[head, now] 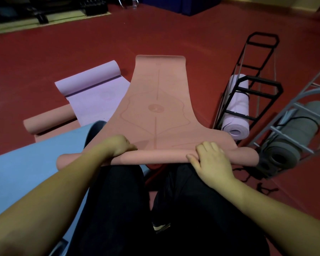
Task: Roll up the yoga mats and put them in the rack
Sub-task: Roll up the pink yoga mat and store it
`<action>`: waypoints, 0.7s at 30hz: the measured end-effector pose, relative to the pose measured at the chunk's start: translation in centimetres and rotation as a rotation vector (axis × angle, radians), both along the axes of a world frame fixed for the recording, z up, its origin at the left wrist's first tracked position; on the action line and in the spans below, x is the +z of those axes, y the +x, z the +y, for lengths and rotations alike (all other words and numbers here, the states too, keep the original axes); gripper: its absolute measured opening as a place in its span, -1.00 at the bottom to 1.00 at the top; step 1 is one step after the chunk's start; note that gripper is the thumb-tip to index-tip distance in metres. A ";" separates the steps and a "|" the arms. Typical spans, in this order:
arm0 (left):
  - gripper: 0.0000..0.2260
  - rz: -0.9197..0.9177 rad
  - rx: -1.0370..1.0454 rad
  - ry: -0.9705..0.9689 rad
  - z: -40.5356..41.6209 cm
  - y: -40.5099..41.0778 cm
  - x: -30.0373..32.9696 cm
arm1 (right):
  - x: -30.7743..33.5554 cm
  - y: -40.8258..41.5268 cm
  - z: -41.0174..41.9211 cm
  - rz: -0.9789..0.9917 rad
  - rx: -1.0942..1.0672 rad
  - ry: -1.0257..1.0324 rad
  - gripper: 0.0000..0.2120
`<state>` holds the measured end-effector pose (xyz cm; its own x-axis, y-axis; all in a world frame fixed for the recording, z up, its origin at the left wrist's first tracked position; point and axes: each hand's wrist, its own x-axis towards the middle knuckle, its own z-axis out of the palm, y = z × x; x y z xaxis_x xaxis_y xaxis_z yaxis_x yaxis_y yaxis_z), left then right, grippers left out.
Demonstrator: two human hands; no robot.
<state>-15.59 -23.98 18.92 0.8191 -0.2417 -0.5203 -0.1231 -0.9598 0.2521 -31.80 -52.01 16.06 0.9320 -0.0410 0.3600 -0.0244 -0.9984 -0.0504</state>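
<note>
We look down over our own knees in dark trousers at a salmon-pink yoga mat lying flat on a dull red floor, its matte surface printed with faint alignment lines and a round emblem. Its near end is curled into a soft tube across our lap. Our left hand grips that roll, fingers curled over it; our right hand presses flat on top, fingers spread. To the left lie a lilac mat, partly rolled, another pink roll and a smooth blue mat. To the right, a black wire rack holds a rolled lilac mat; beside it, a grey rack holds thick grey rolls.
</note>
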 end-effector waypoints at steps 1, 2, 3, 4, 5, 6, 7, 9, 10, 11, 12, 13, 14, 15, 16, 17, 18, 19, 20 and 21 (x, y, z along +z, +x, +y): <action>-0.59 -0.028 0.014 -0.013 0.1 -0.2 0.2 | -0.1 0.4 0.0 0.016 -0.016 -0.005 -0.57; -0.59 -0.082 0.000 -0.008 0.2 -0.3 0.2 | 0.1 0.8 -0.2 0.040 -0.029 -0.010 -0.55; -0.61 -0.164 -0.036 0.026 0.4 -0.6 0.2 | 0.2 1.4 -0.4 0.068 -0.037 -0.015 -0.53; -0.65 -0.272 -0.074 0.067 0.5 -1.1 0.3 | 0.5 1.9 -0.5 0.109 -0.042 -0.015 -0.50; -0.66 -0.387 -0.081 0.089 0.6 -1.6 0.3 | 0.7 2.4 -0.5 0.158 -0.049 -0.017 -0.46; -0.61 -0.482 -0.036 0.056 0.6 -2.4 0.3 | 1.0 2.8 -0.6 0.203 -0.053 -0.015 -0.43; -0.54 -0.542 0.045 0.011 0.6 -3.2 0.4 | 1.1 3.2 -0.7 0.241 -0.055 -0.010 -0.43; -0.47 -0.659 0.115 -0.058 0.8 -4.7 0.0 | 1.3 4.0 -1.0 0.300 -0.045 0.027 -0.50; -0.47 -0.736 0.079 -0.087 1.2 -5.4 -0.5 | 1.5 4.4 -0.9 0.333 -0.044 0.052 -0.51; -0.49 -0.799 0.035 -0.117 1.5 -6.0 -1.1 | 1.7 4.6 -1.0 0.366 -0.045 0.067 -0.51; -0.53 -0.829 -0.009 -0.122 2.1 -6.5 -1.7 | 1.9 5.0 -0.9 0.396 -0.038 0.077 -0.51; -0.55 -0.822 -0.039 -0.117 2.3 -6.7 -2.3 | 2.1 5.3 -1.2 0.430 -0.037 0.097 -0.51; -0.57 -0.820 -0.063 -0.109 2.5 -6.7 -2.7 | 2.4 5.6 -1.2 0.464 -0.035 0.124 -0.53; -0.57 -0.814 -0.077 -0.083 2.6 -6.9 -3.0 | 2.7 5.8 -1.2 0.500 -0.034 0.148 -0.56; -0.55 -0.809 -0.085 -0.055 2.6 -6.9 -3.1 | 3.0 6.0 -1.1 0.520 -0.028 0.155 -0.58; -0.53 -0.813 -0.092 -0.021 2.4 -6.7 -3.2 | 3.2 6.1 -1.1 0.529 -0.023 0.155 -0.59; -0.50 -0.788 -0.089 0.009 2.2 -6.4 -2.9 | 3.4 6.2 -1.0 0.523 -0.021 0.146 -0.60; -0.48 -0.738 -0.084 0.037 2.0 -6.0 -2.4 | 3.6 6.3 -0.9 0.506 -0.026 0.127 -0.59; -0.48 -0.680 -0.078 0.063 1.7 -5.5 -1.9 | 3.8 6.4 -0.8 0.486 -0.030 0.101 -0.56; -0.50 -0.641 -0.068 0.070 1.6 -5.0 -1.6 | 4.0 6.5 -0.8 0.475 -0.035 0.078 -0.53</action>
